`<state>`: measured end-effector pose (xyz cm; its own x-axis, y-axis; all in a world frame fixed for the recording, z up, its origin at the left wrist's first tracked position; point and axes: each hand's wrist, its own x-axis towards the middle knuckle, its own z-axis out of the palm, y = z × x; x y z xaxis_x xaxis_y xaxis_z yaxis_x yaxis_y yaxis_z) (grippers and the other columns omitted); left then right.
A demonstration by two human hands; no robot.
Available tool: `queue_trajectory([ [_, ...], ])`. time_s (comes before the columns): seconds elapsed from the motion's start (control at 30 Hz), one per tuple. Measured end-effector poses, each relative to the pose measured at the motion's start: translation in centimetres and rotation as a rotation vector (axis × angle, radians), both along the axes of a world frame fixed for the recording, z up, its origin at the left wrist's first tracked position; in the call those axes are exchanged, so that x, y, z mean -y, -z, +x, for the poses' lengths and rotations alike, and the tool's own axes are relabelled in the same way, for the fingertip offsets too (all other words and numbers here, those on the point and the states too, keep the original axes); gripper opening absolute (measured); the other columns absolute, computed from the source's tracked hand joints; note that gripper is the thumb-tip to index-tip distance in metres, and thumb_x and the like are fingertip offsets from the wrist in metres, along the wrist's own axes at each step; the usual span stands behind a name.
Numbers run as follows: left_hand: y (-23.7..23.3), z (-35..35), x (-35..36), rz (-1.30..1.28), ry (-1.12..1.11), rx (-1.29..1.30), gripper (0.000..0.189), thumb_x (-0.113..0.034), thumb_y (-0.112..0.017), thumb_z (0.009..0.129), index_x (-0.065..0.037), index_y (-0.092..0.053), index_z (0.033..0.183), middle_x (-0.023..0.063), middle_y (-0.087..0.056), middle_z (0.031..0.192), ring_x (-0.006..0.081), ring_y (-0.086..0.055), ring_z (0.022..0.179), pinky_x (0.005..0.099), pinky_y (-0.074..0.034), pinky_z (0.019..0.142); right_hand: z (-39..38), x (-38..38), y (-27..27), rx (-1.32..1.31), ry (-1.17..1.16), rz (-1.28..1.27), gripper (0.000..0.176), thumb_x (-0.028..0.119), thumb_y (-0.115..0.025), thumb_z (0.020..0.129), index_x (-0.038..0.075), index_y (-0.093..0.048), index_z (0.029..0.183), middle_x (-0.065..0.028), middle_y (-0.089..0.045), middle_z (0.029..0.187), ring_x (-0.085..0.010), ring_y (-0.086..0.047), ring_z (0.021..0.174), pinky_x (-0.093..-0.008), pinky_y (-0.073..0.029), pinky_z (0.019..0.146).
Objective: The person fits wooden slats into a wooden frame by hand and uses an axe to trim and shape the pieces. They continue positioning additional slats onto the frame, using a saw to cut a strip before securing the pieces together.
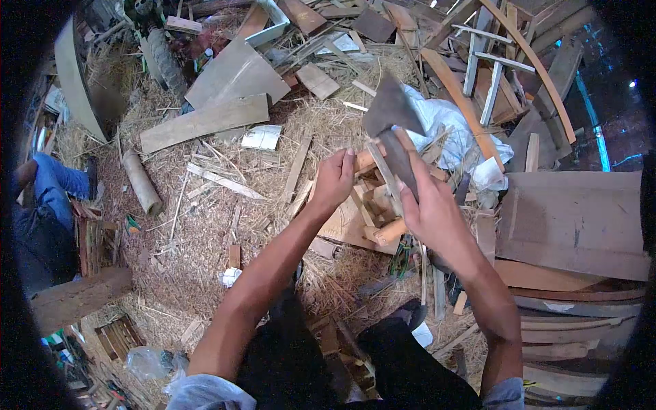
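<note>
Over straw floor (pixel 198 236): right hand (pixel 429 213) fisted on hatchet (pixel 393 116), likely head-heavy; left hand (pixel 335 181) pinches stick (pixel 380 167), probably light, stiff, splintery.

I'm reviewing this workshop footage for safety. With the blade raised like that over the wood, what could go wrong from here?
1. The left hand grips a wood piece right beside the hatchet held by the right hand. A glancing blade could reach those fingers.
2. The offcuts underneath rest on loose straw, so the work may shift under a stroke.
3. Both hands are bare, so splinters are likely.
</note>
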<state>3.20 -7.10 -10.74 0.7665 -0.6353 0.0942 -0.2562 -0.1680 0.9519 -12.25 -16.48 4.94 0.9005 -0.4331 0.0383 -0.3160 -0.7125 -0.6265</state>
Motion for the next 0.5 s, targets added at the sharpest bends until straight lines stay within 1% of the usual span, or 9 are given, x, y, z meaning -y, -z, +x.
queue_trajectory([
  [0.07, 0.1, -0.1, -0.2, -0.022, -0.007, -0.016, 0.042, -0.027, -0.043, 0.102, 0.005, -0.052, 0.076, 0.0194, -0.051, 0.061, 0.0286, -0.048, 0.053, 0.0418, -0.041, 0.056, 0.2, -0.7, 0.4, 0.142, 0.041, 0.016, 0.050, 0.008, -0.054, 0.090, -0.004, -0.039, 0.136, -0.0353, -0.062, 0.098, -0.0504, -0.061, 0.096, -0.0512, -0.047, 0.085],
  [0.17, -0.1, 0.3, 0.3, -0.036, -0.001, -0.013, 0.042, -0.027, -0.042, 0.102, 0.005, -0.052, 0.075, 0.0178, -0.050, 0.059, 0.0276, -0.049, 0.053, 0.0409, -0.041, 0.056, -0.3, 0.8, 0.9, -0.284, -0.007, -0.003, 0.049, 0.011, -0.055, 0.091, -0.005, -0.040, 0.135, -0.0336, -0.063, 0.095, -0.0486, -0.062, 0.094, -0.0485, -0.049, 0.083],
  [0.27, 0.7, 0.9, 0.3, 0.048, 0.108, -0.092, 0.047, -0.037, -0.046, 0.100, 0.003, -0.060, 0.080, 0.0149, -0.055, 0.061, 0.0226, -0.053, 0.056, 0.0379, -0.043, 0.058, -2.0, 1.7, 0.4, -0.022, 0.025, 0.040, 0.051, 0.014, -0.057, 0.091, -0.005, -0.040, 0.136, -0.0328, -0.062, 0.096, -0.0503, -0.062, 0.094, -0.0468, -0.050, 0.083],
  [0.3, 0.2, 1.4, 0.0, 0.114, 0.178, -0.113, 0.049, -0.041, -0.047, 0.099, 0.003, -0.063, 0.083, 0.0143, -0.058, 0.062, 0.0210, -0.054, 0.057, 0.0368, -0.044, 0.059, -2.8, 1.1, 0.2, -0.028, 0.153, 0.053, 0.046, 0.012, -0.061, 0.089, -0.004, -0.045, 0.128, -0.0287, -0.066, 0.093, -0.0441, -0.066, 0.087, -0.0475, -0.051, 0.077],
  [0.37, -0.6, 4.0, 0.3, 0.332, 0.381, -0.179, 0.061, -0.056, -0.053, 0.092, 0.003, -0.069, 0.092, 0.0111, -0.065, 0.070, 0.0160, -0.057, 0.063, 0.0333, -0.046, 0.063, -5.3, 0.5, 0.1, 0.028, 0.383, 0.244, 0.043, 0.015, -0.061, 0.091, -0.004, -0.047, 0.127, -0.0248, -0.067, 0.091, -0.0366, -0.068, 0.082, -0.0430, -0.052, 0.075],
  [0.4, -1.4, 4.6, 0.7, 0.364, 0.445, -0.249, 0.064, -0.058, -0.054, 0.091, 0.004, -0.069, 0.092, 0.0104, -0.065, 0.071, 0.0158, -0.057, 0.064, 0.0328, -0.047, 0.063, -6.7, 0.4, 0.0, 0.060, 0.494, 0.338, 0.042, 0.017, -0.061, 0.092, -0.004, -0.048, 0.126, -0.0228, -0.068, 0.091, -0.0328, -0.069, 0.080, -0.0408, -0.052, 0.073],
  [0.43, -2.6, 5.2, 1.2, 0.397, 0.506, -0.314, 0.066, -0.059, -0.054, 0.090, 0.005, -0.069, 0.091, 0.0097, -0.065, 0.073, 0.0156, -0.058, 0.065, 0.0323, -0.047, 0.064, -8.6, 1.1, 2.6, 0.263, 0.489, 0.250, 0.039, 0.021, -0.061, 0.093, -0.003, -0.051, 0.123, -0.0179, -0.068, 0.087, -0.0230, -0.067, 0.075, -0.0355, -0.052, 0.070],
  [0.47, -3.4, 5.5, 1.6, 0.431, 0.564, -0.375, 0.069, -0.061, -0.055, 0.089, 0.006, -0.069, 0.091, 0.0089, -0.065, 0.074, 0.0154, -0.058, 0.066, 0.0318, -0.047, 0.064, -10.2, 1.6, 4.2, 0.247, 0.540, 0.203, 0.038, 0.021, -0.061, 0.093, -0.003, -0.051, 0.122, -0.0173, -0.068, 0.086, -0.0230, -0.067, 0.074, -0.0353, -0.052, 0.069],
  [0.5, -3.1, 5.5, 2.0, 0.455, 0.628, -0.291, 0.050, -0.045, -0.056, 0.095, 0.002, -0.066, 0.084, 0.0023, -0.059, 0.069, 0.0103, -0.050, 0.060, 0.0275, -0.038, 0.054, -11.8, 2.1, 5.4, 0.231, 0.590, 0.156, 0.037, 0.021, -0.061, 0.093, -0.003, -0.052, 0.121, -0.0167, -0.068, 0.085, -0.0230, -0.067, 0.073, -0.0351, -0.052, 0.068],
])
